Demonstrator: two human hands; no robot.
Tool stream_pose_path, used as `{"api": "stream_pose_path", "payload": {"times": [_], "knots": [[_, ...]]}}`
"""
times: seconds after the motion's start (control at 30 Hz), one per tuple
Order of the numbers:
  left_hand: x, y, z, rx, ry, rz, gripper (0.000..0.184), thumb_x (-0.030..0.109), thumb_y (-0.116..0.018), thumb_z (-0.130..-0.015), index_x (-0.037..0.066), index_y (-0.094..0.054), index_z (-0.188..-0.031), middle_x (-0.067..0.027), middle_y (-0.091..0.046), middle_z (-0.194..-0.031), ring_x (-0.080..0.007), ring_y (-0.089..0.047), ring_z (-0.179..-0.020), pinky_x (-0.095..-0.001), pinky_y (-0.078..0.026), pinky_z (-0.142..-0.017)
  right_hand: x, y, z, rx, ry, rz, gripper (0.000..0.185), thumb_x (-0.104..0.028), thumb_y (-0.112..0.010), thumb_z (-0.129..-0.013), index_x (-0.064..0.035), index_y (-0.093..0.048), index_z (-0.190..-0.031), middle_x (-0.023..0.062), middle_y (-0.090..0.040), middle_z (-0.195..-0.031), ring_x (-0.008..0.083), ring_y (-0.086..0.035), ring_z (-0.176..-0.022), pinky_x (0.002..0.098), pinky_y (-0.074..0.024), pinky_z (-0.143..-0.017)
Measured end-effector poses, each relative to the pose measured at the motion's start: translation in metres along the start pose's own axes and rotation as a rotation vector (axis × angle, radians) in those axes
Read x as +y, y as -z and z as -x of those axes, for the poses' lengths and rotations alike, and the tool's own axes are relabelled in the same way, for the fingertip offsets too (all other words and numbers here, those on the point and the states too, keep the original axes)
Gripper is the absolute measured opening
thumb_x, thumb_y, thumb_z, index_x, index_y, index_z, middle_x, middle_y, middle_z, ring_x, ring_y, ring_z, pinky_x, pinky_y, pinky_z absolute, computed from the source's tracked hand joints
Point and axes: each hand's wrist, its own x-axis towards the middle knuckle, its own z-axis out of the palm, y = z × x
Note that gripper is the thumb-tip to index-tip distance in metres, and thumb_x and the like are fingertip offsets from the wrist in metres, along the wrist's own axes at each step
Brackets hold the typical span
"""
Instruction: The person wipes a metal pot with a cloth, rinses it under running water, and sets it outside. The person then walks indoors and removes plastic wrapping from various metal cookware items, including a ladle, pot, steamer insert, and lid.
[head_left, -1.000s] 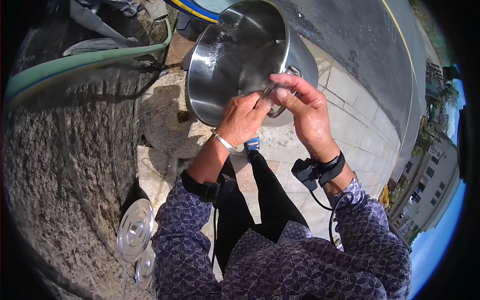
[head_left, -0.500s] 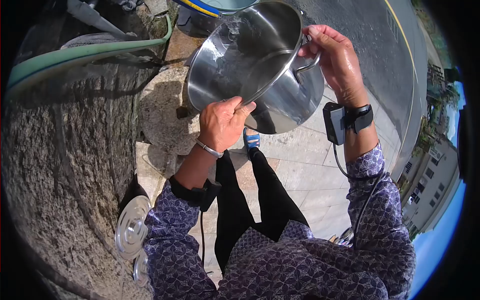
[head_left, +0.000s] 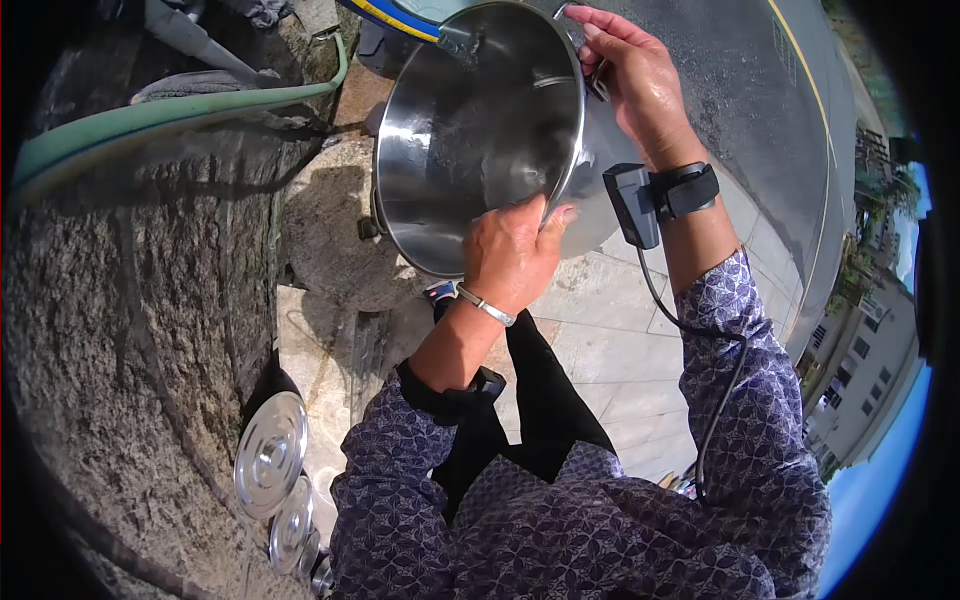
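Observation:
A large stainless steel pot point(head_left: 470, 130) is held up, tilted, its wide mouth turned toward me and its inside wet and shiny. My left hand point(head_left: 512, 250) is closed over the near rim, thumb on the outer side and fingers toward the inside. With my right hand point(head_left: 635, 85) I grip the metal loop handle on the pot's right side; the palm hides part of it. At the far rim ends a blue hose with a yellow stripe point(head_left: 398, 18), and clear water appears to run from it into the pot.
A rough stone wall point(head_left: 150, 330) rises on the left, with a thick green hose point(head_left: 180, 115) across its top. Round metal lids point(head_left: 270, 455) lean at its foot. Below the pot is a stone block point(head_left: 335, 225); paving point(head_left: 620, 300) and a road point(head_left: 740, 90) lie to the right.
The pot has turned so its mouth faces me more. My left hand has slid right along with the near rim; my right hand has shifted slightly left and up. Water at the hose end now shows.

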Motion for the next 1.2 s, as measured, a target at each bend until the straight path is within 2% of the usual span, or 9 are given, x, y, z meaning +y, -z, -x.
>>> {"api": "stream_pose_path", "payload": {"times": [0.13,0.27,0.4,0.5,0.67,0.73,0.8,0.87,1.2], "knots": [[-0.079,0.015,0.028,-0.243,-0.124,-0.151,0.02,0.023,-0.061,-0.078,0.004,-0.06,-0.073,-0.0137,-0.054,-0.064,-0.0298,-0.054,-0.058,-0.0345,-0.04,-0.05,0.004,0.005,-0.025,0.13,-0.024,0.102,0.026,-0.002,-0.044,-0.082,-0.0027,-0.06,-0.102,0.0007,-0.053,-0.063,0.0083,-0.044,-0.053,0.0197,-0.0344,-0.049],[-0.121,0.01,0.044,-0.134,-0.272,-0.235,0.01,0.013,-0.061,-0.072,0.005,-0.061,-0.078,-0.0107,-0.058,-0.069,-0.0314,-0.057,-0.067,-0.035,-0.044,-0.057,0.008,0.007,-0.029,-0.032,0.005,0.066,0.027,-0.003,-0.045,-0.083,-0.004,-0.059,-0.106,0.0,-0.052,-0.066,0.007,-0.044,-0.057,0.0195,-0.0346,-0.051],[-0.087,0.017,0.03,-0.11,-0.196,-0.155,0.011,0.014,-0.06,-0.076,0.003,-0.061,-0.077,-0.0113,-0.058,-0.067,-0.0281,-0.057,-0.062,-0.0341,-0.043,-0.055,-0.006,-0.014,-0.024,-0.149,0.027,0.035,0.027,-0.011,-0.048,-0.085,-0.0044,-0.057,-0.11,0.0027,-0.056,-0.078,0.0088,-0.048,-0.069,0.0214,-0.0385,-0.059],[-0.077,0.024,0.016,0.031,-0.021,-0.097,0.034,0.031,-0.062,-0.078,0.002,-0.054,-0.061,-0.0152,-0.052,-0.056,-0.033,-0.052,-0.051,-0.0369,-0.039,-0.046,0.002,-0.001,-0.032,-0.161,0.068,0.16,0.029,-0.016,-0.05,-0.086,-0.0036,-0.056,-0.112,0.0033,-0.057,-0.084,0.0107,-0.049,-0.075,0.022,-0.0394,-0.065],[-0.028,0.023,-0.029,0.066,0.084,-0.048,0.037,0.033,-0.06,-0.079,0.002,-0.053,-0.061,-0.0179,-0.05,-0.053,-0.0363,-0.05,-0.052,-0.0395,-0.038,-0.046,0.051,0.081,-0.03,0.09,0.305,0.529,0.034,-0.023,-0.053,-0.087,-0.0022,-0.054,-0.114,0.0042,-0.059,-0.093,0.0138,-0.053,-0.084,0.0229,-0.0409,-0.076],[-0.015,0.015,-0.047,0.079,0.111,-0.1,0.036,0.034,-0.059,-0.079,0.002,-0.055,-0.061,-0.019,-0.053,-0.057,-0.0374,-0.053,-0.055,-0.0428,-0.04,-0.05,0.077,0.117,0.002,0.275,0.169,0.523,0.045,-0.034,-0.051,-0.088,-0.0043,-0.049,-0.122,0.0059,-0.059,-0.102,0.0163,-0.053,-0.095,0.0232,-0.0402,-0.08],[-0.003,0.005,-0.054,0.113,0.113,-0.087,0.037,0.032,-0.059,-0.079,0.001,-0.054,-0.061,-0.0192,-0.05,-0.055,-0.0365,-0.049,-0.052,-0.0409,-0.038,-0.049,0.103,0.135,0.044,0.362,-0.21,0.398,0.046,-0.038,-0.049,-0.088,-0.0036,-0.051,-0.118,0.0074,-0.059,-0.099,0.0176,-0.057,-0.086,0.0276,-0.0433,-0.082],[0.007,-0.005,-0.056,0.145,0.141,-0.07,0.035,0.03,-0.058,-0.08,0.0,-0.054,-0.062,-0.0204,-0.049,-0.055,-0.0376,-0.047,-0.052,-0.0401,-0.037,-0.049,0.127,0.139,0.082,0.199,-0.331,0.217,0.046,-0.041,-0.044,-0.089,-0.0032,-0.052,-0.114,0.0073,-0.06,-0.101,0.0167,-0.058,-0.087,0.03,-0.0462,-0.075],[0.023,0.01,-0.037,0.031,0.195,-0.02,0.027,0.027,-0.055,-0.083,0.001,-0.058,-0.079,-0.0192,-0.055,-0.063,-0.0358,-0.054,-0.059,-0.0383,-0.041,-0.054,0.135,0.11,0.122,0.276,-0.212,0.129,0.046,-0.041,-0.042,-0.091,0.0017,-0.054,-0.103,0.0098,-0.06,-0.095,0.0171,-0.059,-0.085,0.0294,-0.0484,-0.074]]}}
